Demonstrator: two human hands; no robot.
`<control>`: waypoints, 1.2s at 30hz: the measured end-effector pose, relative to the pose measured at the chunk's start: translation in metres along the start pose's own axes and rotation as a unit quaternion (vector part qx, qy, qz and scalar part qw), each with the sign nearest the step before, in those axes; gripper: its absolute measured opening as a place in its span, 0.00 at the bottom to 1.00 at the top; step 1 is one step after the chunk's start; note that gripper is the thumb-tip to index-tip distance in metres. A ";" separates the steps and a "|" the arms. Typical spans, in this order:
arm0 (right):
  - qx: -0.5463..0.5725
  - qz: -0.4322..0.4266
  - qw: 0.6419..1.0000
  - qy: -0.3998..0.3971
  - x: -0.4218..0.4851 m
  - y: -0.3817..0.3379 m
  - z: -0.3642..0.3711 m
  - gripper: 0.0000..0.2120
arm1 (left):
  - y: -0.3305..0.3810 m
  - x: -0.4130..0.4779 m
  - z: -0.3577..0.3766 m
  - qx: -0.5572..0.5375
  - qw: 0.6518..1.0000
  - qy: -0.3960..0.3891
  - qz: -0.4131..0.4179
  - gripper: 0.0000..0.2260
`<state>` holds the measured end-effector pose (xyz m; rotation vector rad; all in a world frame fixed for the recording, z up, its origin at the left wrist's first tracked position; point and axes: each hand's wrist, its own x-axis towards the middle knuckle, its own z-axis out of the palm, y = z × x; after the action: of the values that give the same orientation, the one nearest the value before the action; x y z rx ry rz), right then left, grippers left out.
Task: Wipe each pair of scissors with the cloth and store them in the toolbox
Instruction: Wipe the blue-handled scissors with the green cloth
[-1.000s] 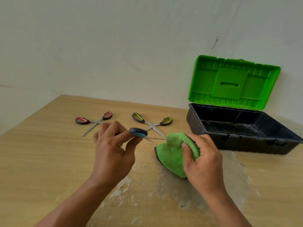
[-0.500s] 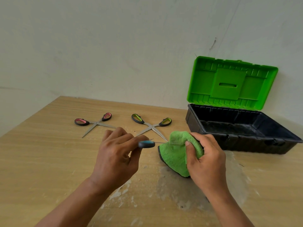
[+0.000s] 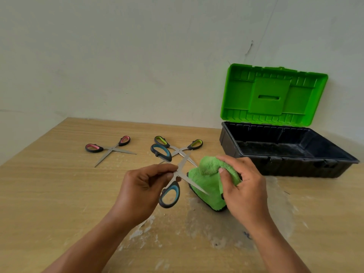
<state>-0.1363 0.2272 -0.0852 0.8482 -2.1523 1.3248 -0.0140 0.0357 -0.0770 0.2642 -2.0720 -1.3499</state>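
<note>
Scissors with blue-and-black plastic handles and steel blades (image 3: 176, 191) are held above the pale wooden table (image 3: 49, 184), near its middle, spread wide into an X. The left hand (image 3: 141, 190) pinches them at the pivot between thumb and curled fingertips. One handle loop hangs toward the near edge, the other rises to the far left. One blade points to the far right; the other slants to the near right, its tip lying over the bright green fluffy cloth (image 3: 208, 184).

The right hand (image 3: 242, 186) grips that cloth, fingers curled over its bunched top and thumb pressed into its side, while the lower part of the cloth rests on the table.

Farther back lie green-handled scissors (image 3: 196, 144), open, handles at the far side and blades toward the near side, partly hidden behind the held pair. To the left lie pink-handled scissors (image 3: 110, 148), also open, handles to the left, one blade pointing right and the other near-left.

At the far right sits a black plastic toolbox (image 3: 285, 167), its long axis running left to right, with its green lid (image 3: 273, 95) standing open against the white wall (image 3: 137, 56).
</note>
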 end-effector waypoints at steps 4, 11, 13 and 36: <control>-0.006 -0.002 0.999 -0.032 -0.001 -0.001 -0.001 0.15 | 0.006 -0.001 -0.001 -0.116 0.985 -0.061 -0.110 0.12; 0.071 0.046 0.995 -0.057 -0.004 -0.007 0.004 0.05 | 0.008 -0.002 -0.001 -0.128 0.979 -0.077 -0.139 0.12; 0.047 0.043 0.996 -0.065 -0.006 -0.006 0.006 0.04 | 0.007 -0.002 0.000 -0.135 0.978 -0.066 -0.145 0.12; -0.075 -0.045 0.985 -0.150 -0.020 -0.021 0.017 0.23 | 0.006 -0.008 0.015 -0.157 0.967 -0.056 -0.193 0.16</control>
<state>-0.1085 0.2098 -0.0926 1.1279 -2.3728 1.0291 -0.0159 0.0540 -0.0789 0.4816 -1.9210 -1.9417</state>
